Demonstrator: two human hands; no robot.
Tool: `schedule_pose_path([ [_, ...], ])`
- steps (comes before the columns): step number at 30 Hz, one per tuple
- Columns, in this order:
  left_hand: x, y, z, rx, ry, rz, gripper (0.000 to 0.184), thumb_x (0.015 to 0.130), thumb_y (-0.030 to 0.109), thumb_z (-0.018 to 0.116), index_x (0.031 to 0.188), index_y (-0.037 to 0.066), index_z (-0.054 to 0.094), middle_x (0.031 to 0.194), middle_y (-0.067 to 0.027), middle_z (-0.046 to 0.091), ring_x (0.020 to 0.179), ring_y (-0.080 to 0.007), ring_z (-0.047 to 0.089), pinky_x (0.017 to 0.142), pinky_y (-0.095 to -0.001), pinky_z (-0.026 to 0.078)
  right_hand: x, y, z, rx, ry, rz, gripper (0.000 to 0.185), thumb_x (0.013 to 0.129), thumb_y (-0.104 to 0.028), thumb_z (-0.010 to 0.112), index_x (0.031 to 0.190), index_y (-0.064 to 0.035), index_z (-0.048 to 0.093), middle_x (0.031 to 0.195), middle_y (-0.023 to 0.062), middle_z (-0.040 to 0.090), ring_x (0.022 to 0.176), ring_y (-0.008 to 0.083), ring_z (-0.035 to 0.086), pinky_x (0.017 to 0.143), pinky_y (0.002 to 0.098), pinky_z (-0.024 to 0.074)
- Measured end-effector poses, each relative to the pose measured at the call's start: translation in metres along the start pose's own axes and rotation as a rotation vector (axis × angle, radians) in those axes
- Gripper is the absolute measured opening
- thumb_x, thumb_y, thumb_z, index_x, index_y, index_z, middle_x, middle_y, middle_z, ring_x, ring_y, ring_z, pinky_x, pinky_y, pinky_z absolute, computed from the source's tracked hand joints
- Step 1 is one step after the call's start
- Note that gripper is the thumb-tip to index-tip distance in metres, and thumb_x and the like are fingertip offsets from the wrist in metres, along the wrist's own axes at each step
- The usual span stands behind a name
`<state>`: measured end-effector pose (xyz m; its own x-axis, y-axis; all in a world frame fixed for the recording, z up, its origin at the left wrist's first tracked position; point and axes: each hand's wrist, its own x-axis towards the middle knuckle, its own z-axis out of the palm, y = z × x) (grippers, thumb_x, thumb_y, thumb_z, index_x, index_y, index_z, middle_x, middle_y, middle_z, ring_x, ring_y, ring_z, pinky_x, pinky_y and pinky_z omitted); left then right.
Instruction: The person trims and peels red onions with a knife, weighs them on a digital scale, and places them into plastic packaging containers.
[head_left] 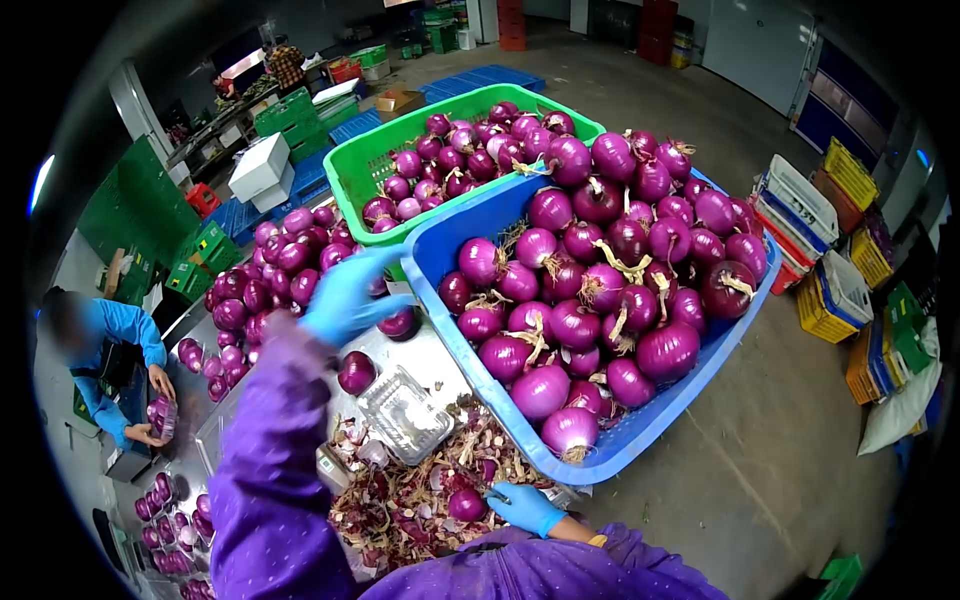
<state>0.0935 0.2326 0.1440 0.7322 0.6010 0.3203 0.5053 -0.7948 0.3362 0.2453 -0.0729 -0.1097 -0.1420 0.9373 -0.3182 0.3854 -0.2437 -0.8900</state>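
My left hand [350, 297], in a blue glove and blurred, reaches over the metal table with its fingers apart. Close to its fingertips is a red onion [400, 323], and another onion [356, 372] lies just below. My right hand [528, 508], also gloved, is low over the peelings with its fingers curled in. A small thing shows at those fingertips, too small to make out. Beside them a peeled onion [467, 504] rests on the dry skins [400, 510]. Between my hands lies a clear plastic punnet [405, 412].
A blue crate [640, 462] heaped with red onions stands at right, with a green crate [350, 165] of onions behind it. More loose onions [265, 285] are piled at left. A co-worker [135, 330] holds a packed punnet [161, 417]. Stacked crates [835, 290] line the right side.
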Motion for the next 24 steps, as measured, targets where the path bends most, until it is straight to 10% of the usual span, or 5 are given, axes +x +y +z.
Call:
schedule_pose_path([
  [6,0.136,0.026,0.121,0.662,-0.594,0.026,0.072,0.066,0.028,0.078,0.131,0.012,0.05,0.122,-0.0122,0.053,0.112,-0.0331,0.052,0.092,-0.0454,0.047,0.003,-0.005,-0.009,0.028,0.139,-0.17,0.022,0.09,-0.027,0.06,0.1,-0.0078,0.061,0.08,0.0177,0.065,0.075,0.0373,0.064,0.066,0.0422,0.0501],
  [12,0.149,0.012,0.124,0.623,-0.645,-0.031,0.072,0.059,0.037,0.082,0.121,0.01,0.056,0.117,-0.0132,0.056,0.11,-0.0337,0.052,0.093,-0.0434,0.047,0.017,0.06,0.018,0.094,0.191,-0.224,0.02,0.093,-0.022,0.059,0.1,-0.0031,0.062,0.073,0.0094,0.058,0.066,0.0155,0.055,0.063,0.0317,0.0461],
  [18,0.033,0.041,0.042,-0.98,0.077,-0.259,0.075,0.07,0.039,0.082,0.126,0.001,0.05,0.113,-0.0104,0.062,0.103,-0.0221,0.062,0.091,-0.0331,0.049,-0.002,0.002,-0.007,0.236,0.182,-0.12,0.024,0.09,-0.025,0.062,0.102,-0.0051,0.065,0.072,0.0095,0.064,0.062,0.0167,0.06,0.06,0.0317,0.0482],
  [24,-0.134,0.056,0.067,-1.624,0.451,-0.46,0.079,0.072,0.021,0.079,0.136,-0.002,0.039,0.124,-0.012,0.055,0.113,-0.0229,0.056,0.1,-0.0367,0.045,0.011,-0.05,-0.008,0.314,0.152,-0.215,0.017,0.091,-0.008,0.058,0.106,-0.0033,0.065,0.08,0.0023,0.065,0.061,0.0044,0.057,0.056,0.0213,0.0466],
])
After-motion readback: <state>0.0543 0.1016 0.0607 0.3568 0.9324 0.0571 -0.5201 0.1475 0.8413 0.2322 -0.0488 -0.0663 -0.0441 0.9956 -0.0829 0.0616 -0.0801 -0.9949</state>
